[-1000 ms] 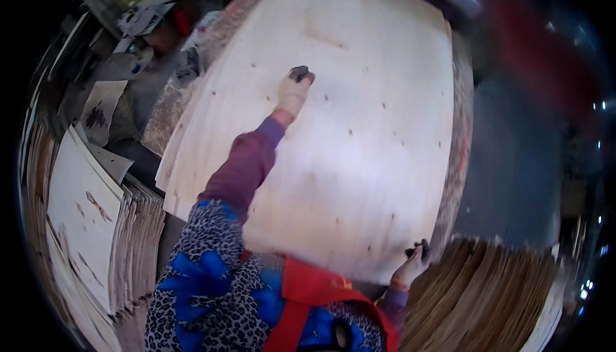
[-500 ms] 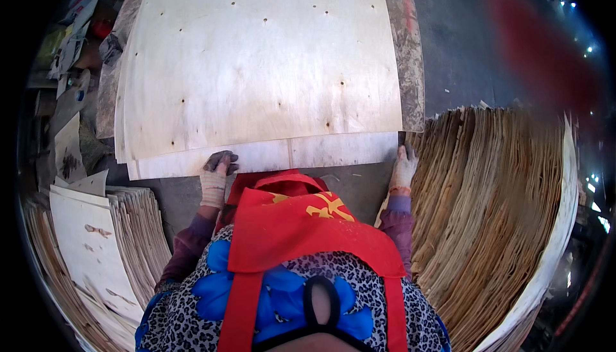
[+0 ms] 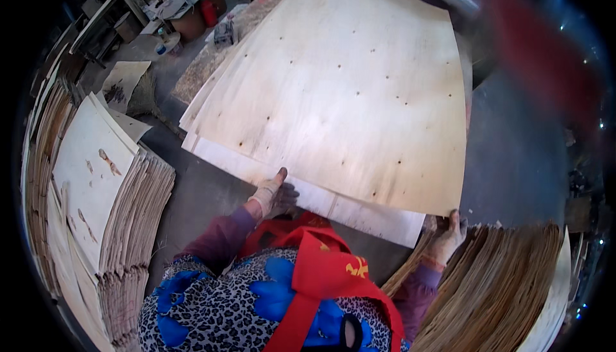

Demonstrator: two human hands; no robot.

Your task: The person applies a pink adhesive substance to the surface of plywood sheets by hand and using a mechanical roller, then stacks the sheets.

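A large pale wood veneer sheet [image 3: 359, 95] with small dark knots lies on top of other sheets in front of me. A whiter veneer sheet [image 3: 378, 217] shows under its near edge. My left hand [image 3: 274, 195], in a pale glove with dark fingertips, is closed at the near edge of the whiter sheet, thumb on top and fingers at the rim. My right hand [image 3: 448, 238], gloved too, pinches the near right corner of the top sheet. Its fingers are partly hidden.
A tall stack of brown veneer [image 3: 494, 275] stands on edge at right. Veneer bundles [image 3: 128, 217] lean at left, with a broom [image 3: 147, 99] beyond. Farther back are a red container [image 3: 209, 13] and a cluttered table [image 3: 173, 6]. A blurred red shape covers the upper right.
My view has swung, so the sheets now slant. The top sheet's near right corner has come toward my right hand, which now holds it. My left thumb has turned upward.
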